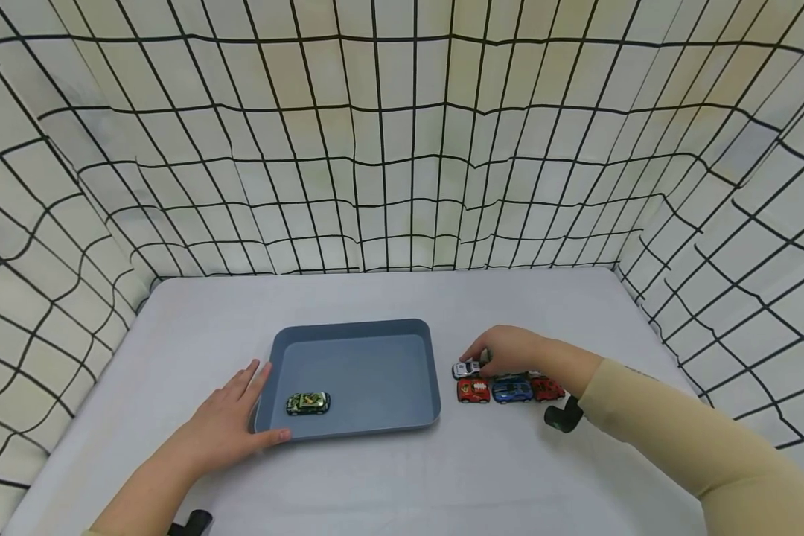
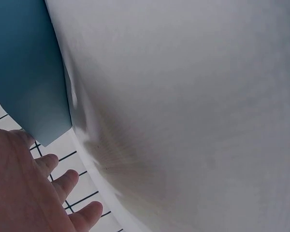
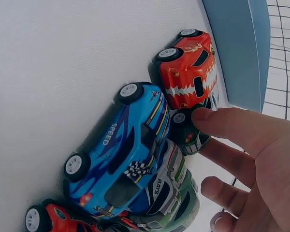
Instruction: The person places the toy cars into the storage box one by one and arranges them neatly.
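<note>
My left hand rests at the near left corner of a blue-grey tray, fingers straight along its side and thumb on the front rim. Inside the tray sits a green and gold patterned toy car. To the tray's right, my right hand pinches a dark green toy car between thumb and fingers, which partly hide it. Close around it are a white toy car, a red one with a white zigzag, and a blue one marked SPEED.
A second red toy car stands at the row's right end. White and green cars sit behind the blue one, partly covered. White cloth covers the table, and black grid netting over pale walls surrounds it.
</note>
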Motion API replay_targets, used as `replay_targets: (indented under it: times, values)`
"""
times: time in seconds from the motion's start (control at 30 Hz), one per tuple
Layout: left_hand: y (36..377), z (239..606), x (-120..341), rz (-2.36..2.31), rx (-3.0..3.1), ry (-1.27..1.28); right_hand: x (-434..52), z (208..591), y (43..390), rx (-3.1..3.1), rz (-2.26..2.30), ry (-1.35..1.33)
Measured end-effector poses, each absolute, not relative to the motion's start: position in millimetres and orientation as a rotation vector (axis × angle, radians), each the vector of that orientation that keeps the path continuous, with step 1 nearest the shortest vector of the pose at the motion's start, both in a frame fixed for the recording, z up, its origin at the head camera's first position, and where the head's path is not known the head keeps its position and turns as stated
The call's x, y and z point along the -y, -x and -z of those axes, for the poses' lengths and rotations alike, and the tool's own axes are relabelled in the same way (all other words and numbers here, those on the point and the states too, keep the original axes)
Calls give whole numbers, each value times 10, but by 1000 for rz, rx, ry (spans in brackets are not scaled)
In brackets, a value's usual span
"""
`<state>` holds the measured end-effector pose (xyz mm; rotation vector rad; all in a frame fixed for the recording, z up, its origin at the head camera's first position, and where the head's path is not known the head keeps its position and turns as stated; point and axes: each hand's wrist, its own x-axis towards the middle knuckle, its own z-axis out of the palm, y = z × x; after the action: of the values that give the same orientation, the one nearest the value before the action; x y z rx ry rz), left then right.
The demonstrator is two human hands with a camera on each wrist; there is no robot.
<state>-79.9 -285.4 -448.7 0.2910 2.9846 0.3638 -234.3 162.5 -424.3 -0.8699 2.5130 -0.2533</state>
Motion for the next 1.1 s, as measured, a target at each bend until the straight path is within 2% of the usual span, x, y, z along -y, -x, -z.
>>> replay_targets:
  times: [0.6,1.1]
  values:
    - [800,4478,2852,-362,-2976,-272,-1603,4274,2355,-2476,340,882]
    - [771,4434,2828,-377,-2984,-258,-1622,4039,2470,-2450,455,860]
